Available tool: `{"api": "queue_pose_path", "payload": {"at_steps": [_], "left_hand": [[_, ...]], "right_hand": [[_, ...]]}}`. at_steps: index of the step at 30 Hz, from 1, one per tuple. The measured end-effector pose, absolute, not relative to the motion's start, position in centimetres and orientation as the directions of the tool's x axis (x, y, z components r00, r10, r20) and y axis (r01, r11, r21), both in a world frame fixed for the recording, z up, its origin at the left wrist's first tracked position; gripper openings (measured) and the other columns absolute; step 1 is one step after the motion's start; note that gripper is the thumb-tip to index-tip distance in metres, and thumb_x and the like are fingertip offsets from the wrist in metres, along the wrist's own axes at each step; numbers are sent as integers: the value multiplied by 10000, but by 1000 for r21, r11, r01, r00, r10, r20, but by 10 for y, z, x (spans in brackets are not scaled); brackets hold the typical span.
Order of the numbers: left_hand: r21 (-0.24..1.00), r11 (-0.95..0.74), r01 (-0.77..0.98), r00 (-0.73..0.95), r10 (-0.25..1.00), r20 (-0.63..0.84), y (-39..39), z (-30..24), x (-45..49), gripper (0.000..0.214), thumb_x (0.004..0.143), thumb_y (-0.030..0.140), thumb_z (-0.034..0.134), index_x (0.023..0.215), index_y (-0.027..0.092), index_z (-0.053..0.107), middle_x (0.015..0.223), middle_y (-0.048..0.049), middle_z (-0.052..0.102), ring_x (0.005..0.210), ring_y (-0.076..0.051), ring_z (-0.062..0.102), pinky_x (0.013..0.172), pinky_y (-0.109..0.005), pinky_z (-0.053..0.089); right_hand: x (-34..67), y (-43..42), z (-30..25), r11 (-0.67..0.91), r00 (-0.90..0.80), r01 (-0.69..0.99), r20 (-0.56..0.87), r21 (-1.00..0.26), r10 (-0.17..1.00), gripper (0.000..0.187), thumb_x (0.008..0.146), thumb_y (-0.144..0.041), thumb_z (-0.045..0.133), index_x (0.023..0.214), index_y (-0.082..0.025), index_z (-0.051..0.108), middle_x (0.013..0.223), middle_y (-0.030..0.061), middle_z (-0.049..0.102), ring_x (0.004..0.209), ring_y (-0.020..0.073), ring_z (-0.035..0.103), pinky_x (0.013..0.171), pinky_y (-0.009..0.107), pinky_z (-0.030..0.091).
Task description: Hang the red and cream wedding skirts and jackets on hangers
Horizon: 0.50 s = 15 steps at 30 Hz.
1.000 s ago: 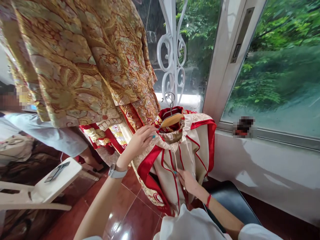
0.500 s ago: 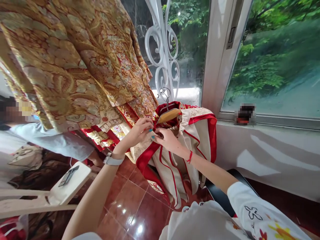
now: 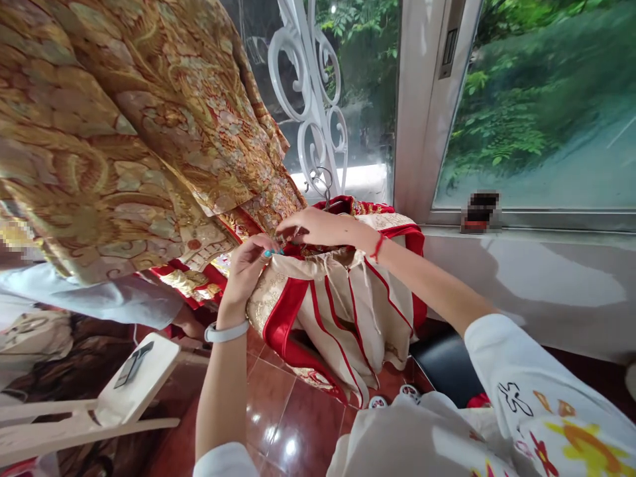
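A cream robe with red bands and gold embroidery (image 3: 338, 311) hangs in front of me, its gathered neckline drawn with thin cords. My left hand (image 3: 246, 275), with teal nails and a white watch on the wrist, is shut on the cream edge at the robe's left side. Reaching across the top, my right hand (image 3: 311, 228), with a red thread bracelet, pinches the red collar. Only the metal hanger hook (image 3: 320, 180) shows above the collar. The hanger's wooden bar is hidden.
A gold brocade robe (image 3: 124, 132) hangs at left, beside a co-worker's grey sleeve (image 3: 84, 291). A phone (image 3: 132, 368) lies on a white wooden stool (image 3: 134, 404). Behind the robes are a white iron window scroll (image 3: 303, 86) and a sill (image 3: 527, 245). Below stands a black seat (image 3: 444, 364).
My right hand has moved up and left from the robe's front to its collar, now covering the wooden hanger. My left hand has shifted left along the robe's edge.
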<state>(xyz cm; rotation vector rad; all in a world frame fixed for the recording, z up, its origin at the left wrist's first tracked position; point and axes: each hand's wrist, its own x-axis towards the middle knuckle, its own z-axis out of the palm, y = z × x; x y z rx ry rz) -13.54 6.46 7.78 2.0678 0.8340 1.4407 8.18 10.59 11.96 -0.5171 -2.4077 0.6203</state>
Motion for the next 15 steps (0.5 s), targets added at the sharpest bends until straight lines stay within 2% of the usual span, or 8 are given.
{"api": "queue_pose_path", "payload": {"at_steps": [2, 4, 8, 12, 15], "left_hand": [[681, -707, 188, 230, 706, 670, 65, 79, -136, 292, 774, 451, 744, 736, 202, 596, 716, -5, 588, 715, -156, 584, 695, -283, 486], [668, -717, 198, 184, 697, 693, 65, 80, -137, 290, 771, 456, 748, 736, 207, 604, 715, -1, 594, 708, -151, 575, 684, -279, 478], [637, -729, 250, 87, 672, 735, 62, 82, -139, 323, 757, 486, 754, 706, 208, 596, 701, 9, 583, 670, -134, 548, 644, -263, 460], [644, -713, 275, 66, 683, 728, 63, 83, -141, 357, 737, 514, 762, 694, 206, 588, 699, 7, 589, 677, -137, 564, 651, -263, 465], [644, -715, 272, 79, 683, 726, 65, 83, -141, 354, 739, 511, 760, 692, 204, 591, 701, 2, 594, 669, -138, 562, 641, -268, 460]], "right_hand": [[66, 120, 130, 787, -869, 204, 262, -582, 420, 324, 716, 17, 600, 962, -159, 715, 918, 32, 708, 857, 158, 627, 813, 290, 459], [50, 130, 135, 725, -915, 189, 149, -662, 375, 311, 671, 33, 626, 918, -139, 706, 836, 13, 690, 778, 140, 613, 736, 264, 459], [42, 135, 136, 659, -930, 126, 144, -741, 339, 188, 646, 15, 659, 782, -113, 684, 724, -15, 643, 714, 109, 571, 708, 243, 446], [56, 139, 134, 598, -936, 100, 129, -795, 328, 94, 707, -115, 682, 795, -111, 715, 749, 2, 671, 739, 115, 586, 737, 261, 457], [56, 142, 133, 631, -948, 106, 114, -768, 297, 97, 691, -134, 722, 784, -110, 713, 776, 14, 686, 778, 125, 590, 760, 264, 453]]}}
